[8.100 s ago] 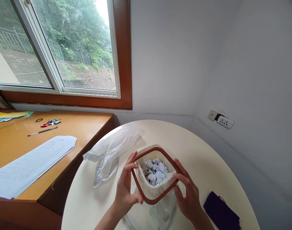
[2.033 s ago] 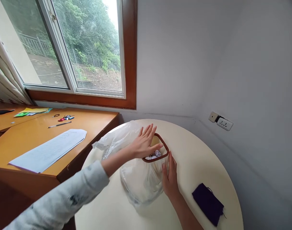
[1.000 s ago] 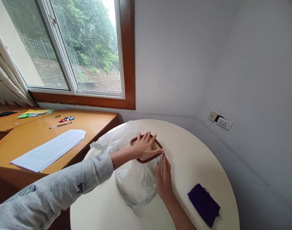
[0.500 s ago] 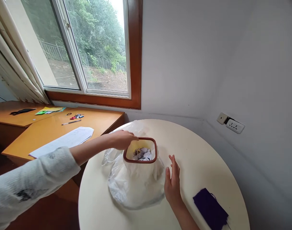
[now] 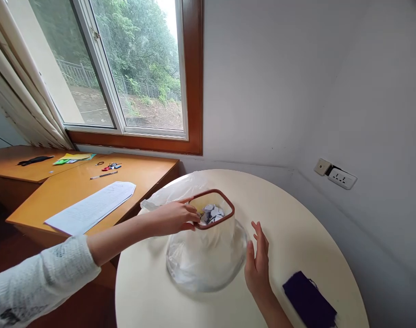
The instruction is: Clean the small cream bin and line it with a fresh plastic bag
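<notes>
A small trash bin [image 5: 230, 210] with a brown rim stands on the round table, paper scraps [image 5: 213, 214] inside it. Clear plastic bag film [image 5: 204, 266] drapes around its lower body and spreads over the tabletop. My left hand [image 5: 180, 216] grips the rim at its left side, fingers bent over the edge and thumb low on the near side. To the right of the bin, my right hand [image 5: 258, 262] is held up with fingers stretched out, touching nothing that I can see.
A dark purple cloth [image 5: 308, 298] lies at the right of the round cream table [image 5: 146, 291]. More plastic film [image 5: 175, 191] lies behind the bin. On the wooden desk [image 5: 153, 168] at left are paper sheets [image 5: 92, 207], a pen [image 5: 104, 175] and keys [image 5: 111, 167].
The bin has shifted right and turned a little, its bag moving along. My left hand has moved from the rim's far left corner to its near left side. My right hand stays open.
</notes>
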`<state>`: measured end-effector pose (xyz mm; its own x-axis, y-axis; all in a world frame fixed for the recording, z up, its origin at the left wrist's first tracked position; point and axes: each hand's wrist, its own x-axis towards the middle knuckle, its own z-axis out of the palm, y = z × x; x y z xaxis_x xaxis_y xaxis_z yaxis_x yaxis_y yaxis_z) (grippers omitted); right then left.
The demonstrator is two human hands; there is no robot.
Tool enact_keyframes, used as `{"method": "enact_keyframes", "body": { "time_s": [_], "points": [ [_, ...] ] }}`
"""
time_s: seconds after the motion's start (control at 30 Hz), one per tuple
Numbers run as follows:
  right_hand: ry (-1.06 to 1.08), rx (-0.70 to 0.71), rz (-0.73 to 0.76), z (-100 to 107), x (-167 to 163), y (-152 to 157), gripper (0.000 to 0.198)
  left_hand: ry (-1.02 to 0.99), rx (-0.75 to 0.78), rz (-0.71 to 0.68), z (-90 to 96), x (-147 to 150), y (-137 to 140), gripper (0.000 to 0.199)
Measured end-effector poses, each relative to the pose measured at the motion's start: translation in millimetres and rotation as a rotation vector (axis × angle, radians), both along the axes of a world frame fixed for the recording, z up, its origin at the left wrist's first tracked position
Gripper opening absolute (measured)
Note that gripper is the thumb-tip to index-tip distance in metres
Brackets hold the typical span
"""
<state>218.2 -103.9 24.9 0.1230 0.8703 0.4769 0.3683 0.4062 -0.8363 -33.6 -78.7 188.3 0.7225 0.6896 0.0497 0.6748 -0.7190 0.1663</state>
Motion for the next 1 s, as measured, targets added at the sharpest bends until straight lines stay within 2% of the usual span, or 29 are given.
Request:
{"method": "enact_keyframes", "body": {
  "time_s": [0.17,0.37,0.5,0.77,1.0],
  "points": [
    [0.0,-0.001,-0.009,-1,1,2,0.049,0.006,0.044,0.056,-20.2,27,17,0.033],
    [-0.018,0.003,0.0,-2,-2,3,0.048,-0.017,0.21,0.099,-45.5,46,52,0.035],
    [-0.025,0.001,0.003,-4,-3,4,0.048,-0.017,0.278,0.107,-48.8,50,67,0.031],
    [-0.061,0.001,0.018,-10,-3,6,0.048,0.027,0.292,0.098,-45.5,45,79,0.031],
    [-0.103,-0.007,0.005,-15,-2,5,0.049,-0.012,0.313,0.143,-55.4,40,99,0.03]
  ]
}}
